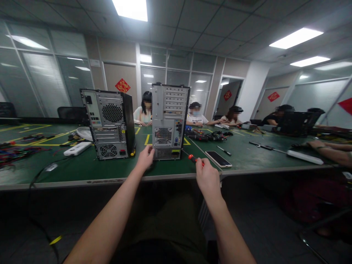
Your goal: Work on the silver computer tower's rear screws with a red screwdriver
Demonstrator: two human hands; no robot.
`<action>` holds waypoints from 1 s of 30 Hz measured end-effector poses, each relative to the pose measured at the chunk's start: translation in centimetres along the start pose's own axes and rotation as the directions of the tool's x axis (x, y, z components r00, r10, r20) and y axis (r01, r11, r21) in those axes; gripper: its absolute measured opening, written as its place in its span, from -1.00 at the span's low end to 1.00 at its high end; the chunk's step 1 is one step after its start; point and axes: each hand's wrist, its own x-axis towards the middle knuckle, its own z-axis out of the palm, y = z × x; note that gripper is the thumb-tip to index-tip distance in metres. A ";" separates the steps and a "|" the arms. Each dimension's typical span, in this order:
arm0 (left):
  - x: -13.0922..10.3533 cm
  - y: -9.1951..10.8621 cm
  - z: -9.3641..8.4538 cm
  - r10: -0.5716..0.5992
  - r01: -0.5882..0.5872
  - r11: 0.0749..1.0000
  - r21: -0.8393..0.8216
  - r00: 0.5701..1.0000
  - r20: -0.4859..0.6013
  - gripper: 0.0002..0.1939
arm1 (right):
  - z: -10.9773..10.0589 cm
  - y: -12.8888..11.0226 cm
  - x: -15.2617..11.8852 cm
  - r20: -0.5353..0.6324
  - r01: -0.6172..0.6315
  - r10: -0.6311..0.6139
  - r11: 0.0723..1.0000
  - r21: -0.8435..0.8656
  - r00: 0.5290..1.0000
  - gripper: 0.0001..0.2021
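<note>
A grey computer tower (171,121) stands upright on the green table (192,165), its rear panel facing me. My left hand (146,157) touches the lower left edge of this tower, its fingers bent against the side and nothing seen held in them. My right hand (206,175) is wrapped round a red and black screwdriver (194,158). The screwdriver's thin shaft points up and left, its tip near the tower's lower right edge; whether the two touch cannot be made out. A second tower (108,124) stands to the left, also rear side forward.
A phone (218,159) lies right of my right hand, near a small screwdriver (224,150). Bundled cables (210,136) lie behind. White power strips (77,148) rest at left and right. Several people sit across the table; a person's arms (332,149) rest at the right.
</note>
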 end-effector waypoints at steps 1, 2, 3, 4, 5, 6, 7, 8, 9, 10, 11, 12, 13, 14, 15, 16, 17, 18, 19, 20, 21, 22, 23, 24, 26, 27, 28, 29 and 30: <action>0.0 0.0 0.0 0.001 -0.001 1.000 0.002 1.000 0.000 -0.79 | -0.1 0.0 0.0 -0.001 0.017 -0.017 1.000 0.009 1.000 -0.74; 0.0 0.0 0.0 0.004 -0.004 1.000 0.002 1.000 0.001 -0.79 | -0.2 0.0 -0.1 0.000 0.039 -0.039 0.999 0.017 0.999 -0.75; 0.0 0.0 0.0 0.007 -0.007 1.000 0.001 1.000 0.003 -0.79 | -0.2 -0.1 -0.3 0.006 0.062 -0.062 0.998 0.020 0.998 -0.76; 0.0 0.0 0.0 0.011 -0.011 1.000 -0.001 1.000 0.004 -0.79 | -0.3 -0.1 -0.4 0.016 0.085 -0.085 0.996 0.017 0.996 -0.77; 0.0 -0.1 0.0 0.014 -0.014 1.000 -0.003 1.000 0.004 -0.78 | -0.3 -0.2 -0.5 0.031 0.108 -0.108 0.994 0.007 0.994 -0.77; -0.1 -0.1 0.0 0.015 -0.015 1.000 -0.003 1.000 0.003 -0.78 | -0.3 -0.3 -0.6 0.049 0.128 -0.127 0.992 -0.009 0.991 -0.77; 0.0 -0.2 0.1 0.016 -0.016 1.000 -0.002 1.000 0.001 -0.78 | -0.4 -0.3 -0.6 0.069 0.141 -0.139 0.990 -0.029 0.988 -0.77; 0.0 -0.2 0.1 0.014 -0.014 1.000 0.000 1.000 -0.001 -0.79 | -0.4 -0.3 -0.6 0.088 0.145 -0.140 0.988 -0.049 0.986 -0.79; 0.0 -0.3 0.1 0.013 -0.013 1.000 0.000 1.000 -0.002 -0.79 | -0.4 -0.3 -0.5 0.104 0.139 -0.131 0.988 -0.070 0.986 -0.80; 0.0 -0.3 0.1 0.011 -0.011 1.000 0.001 1.000 -0.001 -0.79 | -0.4 -0.3 -0.4 0.113 0.124 -0.114 0.988 -0.090 0.987 -0.79; 0.0 -0.2 0.1 0.010 -0.010 1.000 0.001 1.000 0.000 -0.79 | -0.4 -0.3 -0.3 0.114 0.106 -0.093 0.988 -0.109 0.989 -0.76; 0.0 -0.2 0.1 0.010 -0.010 1.000 0.002 1.000 0.001 -0.79 | -0.4 -0.2 -0.2 0.107 0.094 -0.081 0.988 -0.122 0.991 -0.72; 0.1 -0.1 0.1 0.008 -0.008 1.000 0.003 1.000 0.001 -0.80 | -0.3 -0.2 -0.1 0.092 0.091 -0.079 0.987 -0.131 0.993 -0.70; 0.1 0.0 0.1 0.007 -0.007 1.000 0.005 1.000 0.000 -0.81 | -0.3 -0.2 0.0 0.071 0.097 -0.088 0.986 -0.137 0.994 -0.70; 0.1 0.0 0.1 0.005 -0.005 1.000 0.007 1.000 -0.001 -0.82 | -0.2 -0.2 0.1 0.047 0.112 -0.106 0.984 -0.141 0.993 -0.72; 0.1 0.1 0.1 0.003 -0.003 1.000 0.008 1.000 -0.001 -0.82 | -0.2 -0.2 0.1 0.027 0.133 -0.131 0.980 -0.146 0.991 -0.74; 0.1 0.1 0.1 0.000 0.000 1.000 0.008 1.000 -0.001 -0.82 | -0.2 -0.1 0.1 0.015 0.160 -0.159 0.975 -0.154 0.987 -0.76; 0.1 0.1 0.1 -0.004 0.004 1.000 0.008 1.000 -0.001 -0.82 | -0.2 -0.1 0.0 0.014 0.193 -0.193 0.967 -0.166 0.981 -0.76; 0.1 0.0 0.1 -0.007 0.007 1.000 0.007 1.000 -0.002 -0.82 | -0.2 -0.1 0.0 0.027 0.232 -0.231 0.955 -0.184 0.973 -0.74; 0.1 0.0 0.1 -0.008 0.008 1.000 0.006 1.000 -0.001 -0.82 | -0.2 0.0 0.0 0.052 0.278 -0.274 0.938 -0.207 0.960 -0.72; 0.1 -0.1 0.1 -0.008 0.008 1.000 0.004 1.000 0.001 -0.81 | -0.3 0.1 -0.1 0.083 0.328 -0.317 0.915 -0.236 0.945 -0.71; 0.1 -0.2 0.2 -0.005 0.005 1.000 0.000 1.000 0.004 -0.81 | -0.4 0.1 -0.1 0.117 0.376 -0.358 0.886 -0.270 0.926 -0.70; 0.1 -0.3 0.2 0.001 -0.001 1.000 -0.005 1.000 0.008 -0.80 | -0.5 0.2 0.0 0.150 0.421 -0.394 0.854 -0.305 0.907 -0.68; 0.1 -0.4 0.2 0.007 -0.007 1.000 -0.009 1.000 0.011 -0.80 | -0.7 0.3 0.1 0.179 0.464 -0.428 0.819 -0.337 0.886 -0.66; 0.1 -0.5 0.3 0.018 -0.017 1.000 -0.016 1.000 0.012 -0.79 | -1.1 0.5 0.5 0.218 0.541 -0.496 0.747 -0.387 0.840 -0.63; 0.1 -0.5 0.3 0.021 -0.021 1.000 -0.017 1.000 0.011 -0.80 | -1.4 0.6 0.8 0.229 0.574 -0.528 0.713 -0.403 0.818 -0.64; 0.1 -0.5 0.3 0.023 -0.023 1.000 -0.016 1.000 0.009 -0.80 | -1.6 0.7 1.2 0.235 0.602 -0.559 0.682 -0.416 0.795 -0.65; 0.1 -0.4 0.3 0.025 -0.025 1.000 -0.014 1.000 0.008 -0.80 | -1.9 0.7 1.6 0.242 0.627 -0.585 0.654 -0.424 0.774 -0.68; 0.2 -0.4 0.3 0.025 -0.025 1.000 -0.011 1.000 0.008 -0.81 | -2.1 0.8 1.9 0.247 0.643 -0.602 0.635 -0.429 0.760 -0.70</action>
